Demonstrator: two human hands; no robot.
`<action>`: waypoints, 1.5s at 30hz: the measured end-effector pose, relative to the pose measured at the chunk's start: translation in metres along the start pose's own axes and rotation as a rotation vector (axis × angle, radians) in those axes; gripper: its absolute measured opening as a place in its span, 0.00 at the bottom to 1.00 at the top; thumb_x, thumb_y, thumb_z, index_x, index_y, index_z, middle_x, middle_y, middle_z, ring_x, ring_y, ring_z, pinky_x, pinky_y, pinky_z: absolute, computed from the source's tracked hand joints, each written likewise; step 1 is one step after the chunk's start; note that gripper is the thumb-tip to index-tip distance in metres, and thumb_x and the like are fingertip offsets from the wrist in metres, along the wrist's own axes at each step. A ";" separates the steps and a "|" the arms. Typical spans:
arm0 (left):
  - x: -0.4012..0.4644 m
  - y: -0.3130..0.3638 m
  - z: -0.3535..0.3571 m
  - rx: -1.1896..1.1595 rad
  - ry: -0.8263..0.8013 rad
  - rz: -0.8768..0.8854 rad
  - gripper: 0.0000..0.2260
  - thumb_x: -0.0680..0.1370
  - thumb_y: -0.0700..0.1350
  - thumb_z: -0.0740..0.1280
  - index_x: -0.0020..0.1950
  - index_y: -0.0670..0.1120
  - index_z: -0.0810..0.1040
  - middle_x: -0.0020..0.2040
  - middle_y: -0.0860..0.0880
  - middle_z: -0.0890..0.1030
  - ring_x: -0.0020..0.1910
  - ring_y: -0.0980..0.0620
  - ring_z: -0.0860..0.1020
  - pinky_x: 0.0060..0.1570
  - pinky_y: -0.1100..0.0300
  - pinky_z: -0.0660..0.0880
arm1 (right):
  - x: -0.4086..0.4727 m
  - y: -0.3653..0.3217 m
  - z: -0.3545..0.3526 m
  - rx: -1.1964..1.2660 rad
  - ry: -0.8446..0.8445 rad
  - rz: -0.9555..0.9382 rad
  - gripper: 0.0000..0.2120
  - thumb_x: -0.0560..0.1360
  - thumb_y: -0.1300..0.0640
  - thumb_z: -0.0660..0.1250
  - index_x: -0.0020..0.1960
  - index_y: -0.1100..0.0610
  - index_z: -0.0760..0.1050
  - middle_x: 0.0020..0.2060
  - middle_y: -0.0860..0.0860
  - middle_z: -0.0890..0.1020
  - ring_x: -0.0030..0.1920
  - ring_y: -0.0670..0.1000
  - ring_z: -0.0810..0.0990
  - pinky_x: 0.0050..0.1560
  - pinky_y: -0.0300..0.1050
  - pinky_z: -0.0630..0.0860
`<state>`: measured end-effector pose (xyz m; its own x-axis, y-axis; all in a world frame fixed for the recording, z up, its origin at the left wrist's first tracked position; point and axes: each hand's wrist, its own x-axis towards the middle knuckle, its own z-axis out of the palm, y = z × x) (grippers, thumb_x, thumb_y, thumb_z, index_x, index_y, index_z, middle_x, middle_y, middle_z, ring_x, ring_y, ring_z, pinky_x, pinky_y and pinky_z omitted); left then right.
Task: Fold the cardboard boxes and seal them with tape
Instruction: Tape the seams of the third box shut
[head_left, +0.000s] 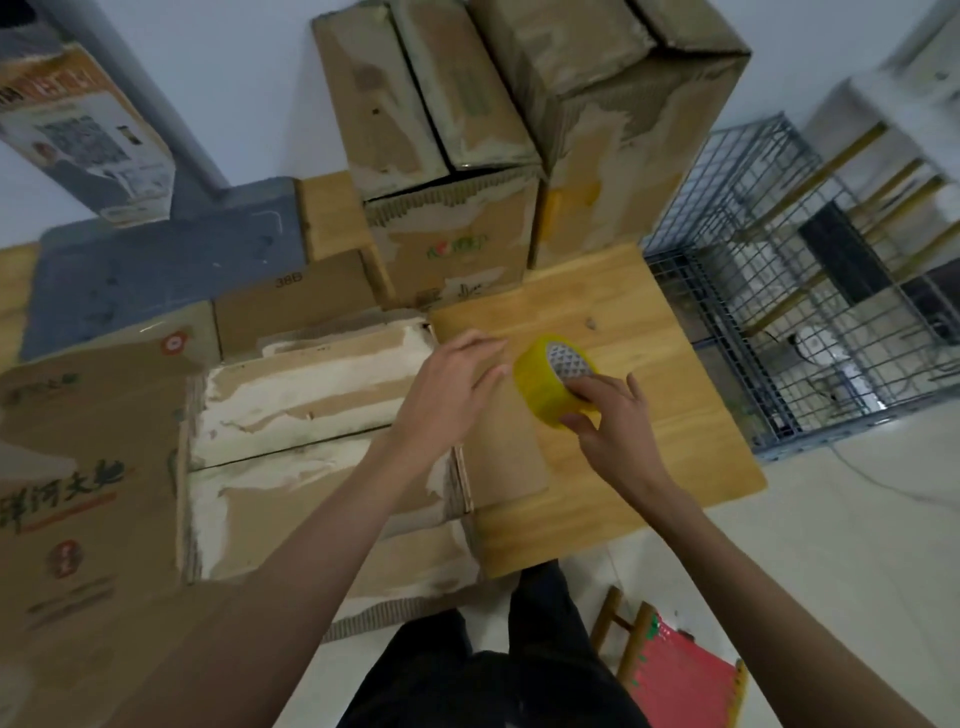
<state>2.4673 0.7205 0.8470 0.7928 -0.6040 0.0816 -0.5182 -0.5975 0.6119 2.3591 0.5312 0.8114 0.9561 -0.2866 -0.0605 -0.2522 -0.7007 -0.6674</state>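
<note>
A worn cardboard box (311, 415) with torn white patches lies on the wooden table (649, 415), its top flaps folded shut. My right hand (613, 426) grips a yellow tape roll (545, 384) just right of the box, thumb and fingers curled round its rim. Beside the roll, my left hand (452, 384) hovers over the box's right end with fingers relaxed and slightly bent, holding nothing that I can see.
Two tall worn boxes (447, 156) (623, 119) stand at the table's back. A printed box (78, 467) lies at the left, a smaller one (296, 301) behind. A wire cage (779, 312) sits right of the table, a red stool (675, 670) near my legs.
</note>
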 end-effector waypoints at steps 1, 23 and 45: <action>0.004 0.005 0.001 -0.022 -0.007 -0.009 0.16 0.82 0.48 0.66 0.67 0.44 0.80 0.58 0.48 0.80 0.56 0.50 0.78 0.57 0.60 0.70 | -0.004 -0.005 -0.004 0.017 0.007 -0.002 0.17 0.75 0.62 0.73 0.63 0.57 0.79 0.59 0.51 0.82 0.68 0.53 0.73 0.79 0.56 0.48; 0.022 -0.006 -0.044 -0.472 -0.115 -0.266 0.04 0.79 0.38 0.70 0.44 0.44 0.80 0.38 0.49 0.80 0.37 0.57 0.77 0.41 0.65 0.75 | -0.018 -0.066 -0.033 0.561 -0.236 0.182 0.24 0.83 0.44 0.61 0.43 0.65 0.69 0.35 0.56 0.68 0.36 0.50 0.69 0.39 0.49 0.64; 0.075 -0.107 -0.055 -0.050 -0.247 -0.206 0.04 0.76 0.41 0.74 0.48 0.44 0.81 0.41 0.54 0.80 0.40 0.63 0.75 0.39 0.77 0.69 | -0.061 -0.105 0.017 0.590 -0.348 0.311 0.24 0.72 0.36 0.64 0.49 0.58 0.77 0.39 0.56 0.85 0.43 0.55 0.85 0.48 0.63 0.80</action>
<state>2.5995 0.7679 0.8307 0.7744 -0.5864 -0.2374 -0.3339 -0.6976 0.6340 2.3295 0.6336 0.8720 0.8703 -0.1221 -0.4771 -0.4904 -0.1269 -0.8622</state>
